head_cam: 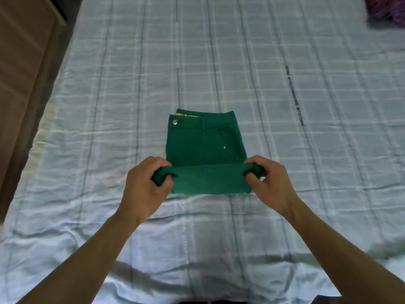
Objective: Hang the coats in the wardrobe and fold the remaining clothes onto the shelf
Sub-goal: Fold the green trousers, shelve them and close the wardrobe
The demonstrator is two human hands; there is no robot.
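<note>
Green trousers [203, 145] lie partly folded in the middle of the bed, waistband and silver button at the far end. The near part of the fabric is doubled over into a raised fold. My left hand [144, 183] pinches the left end of that fold. My right hand [267, 183] pinches its right end. Both hands hold the fold a little above the sheet, over the lower part of the trousers.
The bed is covered by a pale blue checked sheet [306, 150], wrinkled near me. A purple garment [385, 12] lies at the far right corner. Brown wooden furniture [24, 62] stands along the left side of the bed.
</note>
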